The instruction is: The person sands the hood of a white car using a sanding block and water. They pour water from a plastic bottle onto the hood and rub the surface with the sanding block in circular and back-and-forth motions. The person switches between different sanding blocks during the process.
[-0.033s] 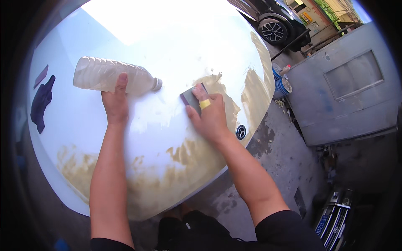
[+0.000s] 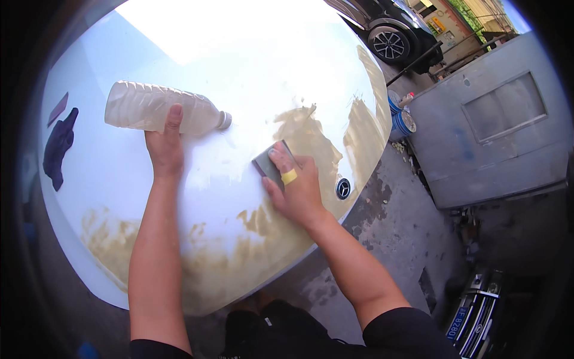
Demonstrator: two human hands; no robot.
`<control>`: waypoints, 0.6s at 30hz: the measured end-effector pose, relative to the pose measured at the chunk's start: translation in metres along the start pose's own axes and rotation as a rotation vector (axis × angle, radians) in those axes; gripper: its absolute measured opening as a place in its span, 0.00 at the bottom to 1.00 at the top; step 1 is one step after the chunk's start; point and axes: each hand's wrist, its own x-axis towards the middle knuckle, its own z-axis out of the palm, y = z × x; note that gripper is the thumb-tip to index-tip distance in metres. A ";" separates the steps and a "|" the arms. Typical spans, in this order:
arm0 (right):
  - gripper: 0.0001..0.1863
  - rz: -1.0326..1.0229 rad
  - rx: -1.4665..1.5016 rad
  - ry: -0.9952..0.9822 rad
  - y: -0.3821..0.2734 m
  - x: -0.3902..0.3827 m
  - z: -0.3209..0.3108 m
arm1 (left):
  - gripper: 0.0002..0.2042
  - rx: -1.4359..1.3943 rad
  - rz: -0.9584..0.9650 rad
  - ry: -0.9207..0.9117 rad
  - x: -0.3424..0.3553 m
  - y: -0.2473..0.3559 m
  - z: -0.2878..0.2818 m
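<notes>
Plastic btl (image 2: 143, 107) held sideways, L hand (image 2: 164, 146) wrapped round it; R hand (image 2: 299, 186) pinches grey pad (image 2: 265, 162) on white panel (image 2: 239, 78) w/ tan patches (image 2: 304, 131).

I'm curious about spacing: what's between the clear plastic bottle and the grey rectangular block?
Only glossy white panel shows between the bottle and block in the head view.

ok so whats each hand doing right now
Left hand: closed around a clear plastic bottle.
Right hand: holding a grey sanding block against the white panel.
</notes>
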 end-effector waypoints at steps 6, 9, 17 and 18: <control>0.27 0.038 -0.044 0.028 0.025 0.041 -0.011 | 0.33 0.121 0.001 -0.030 -0.006 0.004 0.015; 0.27 0.331 -0.062 -0.068 0.039 0.117 -0.030 | 0.34 0.120 0.001 -0.024 -0.008 0.006 0.021; 0.31 -0.100 -0.005 0.034 0.010 -0.028 -0.009 | 0.36 0.121 -0.045 -0.106 -0.002 0.007 0.003; 0.31 -0.099 -0.001 0.022 0.012 -0.024 -0.010 | 0.36 0.138 -0.035 -0.123 -0.002 0.005 0.001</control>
